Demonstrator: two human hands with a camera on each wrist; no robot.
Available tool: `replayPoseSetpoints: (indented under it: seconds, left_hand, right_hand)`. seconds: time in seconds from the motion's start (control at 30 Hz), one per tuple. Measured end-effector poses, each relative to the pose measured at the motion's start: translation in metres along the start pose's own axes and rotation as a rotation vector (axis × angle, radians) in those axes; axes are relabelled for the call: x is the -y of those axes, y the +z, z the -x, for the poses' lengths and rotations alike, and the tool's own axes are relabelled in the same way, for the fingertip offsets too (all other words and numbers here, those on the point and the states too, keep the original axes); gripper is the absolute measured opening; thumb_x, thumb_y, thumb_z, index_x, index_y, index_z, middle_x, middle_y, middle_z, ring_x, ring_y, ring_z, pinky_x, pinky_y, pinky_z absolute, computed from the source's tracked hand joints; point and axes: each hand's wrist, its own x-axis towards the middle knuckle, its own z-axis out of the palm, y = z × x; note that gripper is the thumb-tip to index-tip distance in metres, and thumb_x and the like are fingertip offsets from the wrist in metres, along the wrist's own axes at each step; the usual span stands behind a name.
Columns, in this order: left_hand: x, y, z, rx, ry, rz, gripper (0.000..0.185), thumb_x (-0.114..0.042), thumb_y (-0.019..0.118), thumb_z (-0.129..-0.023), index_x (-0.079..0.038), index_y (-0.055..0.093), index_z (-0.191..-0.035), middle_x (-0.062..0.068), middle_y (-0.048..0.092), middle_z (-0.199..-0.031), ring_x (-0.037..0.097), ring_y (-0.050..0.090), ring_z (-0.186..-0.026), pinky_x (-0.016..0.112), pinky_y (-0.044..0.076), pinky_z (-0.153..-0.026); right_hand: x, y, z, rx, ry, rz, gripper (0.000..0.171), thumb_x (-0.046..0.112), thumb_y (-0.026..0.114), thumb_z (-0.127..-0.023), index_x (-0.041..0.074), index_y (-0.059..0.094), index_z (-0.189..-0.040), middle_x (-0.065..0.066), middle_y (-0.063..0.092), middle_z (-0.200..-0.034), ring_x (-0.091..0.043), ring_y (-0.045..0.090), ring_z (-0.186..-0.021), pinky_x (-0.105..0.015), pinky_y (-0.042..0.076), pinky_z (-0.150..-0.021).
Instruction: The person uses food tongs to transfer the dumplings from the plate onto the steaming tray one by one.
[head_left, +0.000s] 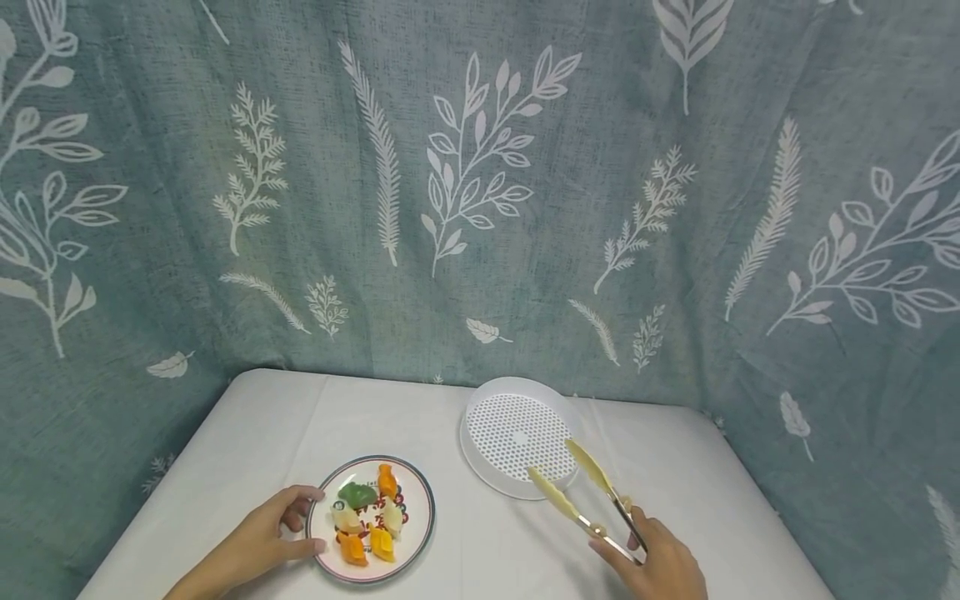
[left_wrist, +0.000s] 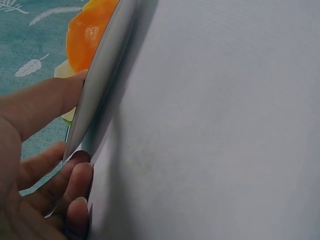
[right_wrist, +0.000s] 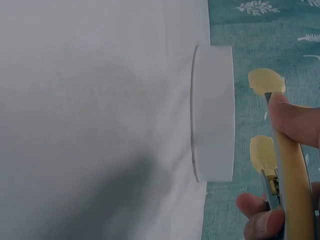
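Nearest of all are the two hands at the front edge of the white-clothed table [head_left: 480, 542]. Her or his left hand [head_left: 258, 537] grips the near-left rim of a round ceramic plate with a dark patterned border [head_left: 422, 533], thumb on top and fingers curled under the edge, as the left wrist view shows. On the plate lie small glossy dumplings in orange, cream and green [head_left: 367, 512], bunched together toward its middle. They look light, smooth and likely slippery, so I'd judge they want a gentle pinch across the fat belly rather than at a tapered end.

Over at the front right, the right hand [head_left: 656, 562] holds a pair of pale yellow metal-hinged tongs [head_left: 581, 492] by the rear of the arms, tips spread apart and carrying nothing. Those tips hover over the near edge of a round white perforated plastic tray [head_left: 513, 433], which sits toward the back middle of the table, well apart from the plate.
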Motion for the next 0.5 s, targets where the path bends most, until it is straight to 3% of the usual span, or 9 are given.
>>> replayPoseSetpoints:
  seconds: [0.23,0.5]
  left_hand:
    - [-0.001,0.001,0.002,-0.020,-0.018,0.038,0.076,-0.027,0.097,-0.066,-0.007,0.062,-0.131,0.000,0.060,-0.101,0.017,0.051,-0.086,0.028,0.042,-0.069]
    - [-0.003,0.003,0.000,-0.028,-0.051,0.006,0.080,-0.031,0.098,-0.064,-0.007,0.062,-0.131,0.000,0.060,-0.100,0.017,0.052,-0.086,0.033,0.044,-0.074]
  right_hand:
    - [0.016,0.004,0.002,0.036,0.000,-0.002,0.057,0.062,0.080,-0.080,0.010,0.064,-0.096,0.002,0.045,-0.069,-0.012,0.042,-0.056,-0.029,0.036,-0.050]
    - [0.033,0.011,0.005,-0.001,-0.040,-0.029,0.065,0.061,0.081,-0.079,0.007,0.070,-0.114,0.008,0.045,-0.069,-0.007,0.040,-0.055,-0.026,0.036,-0.050]
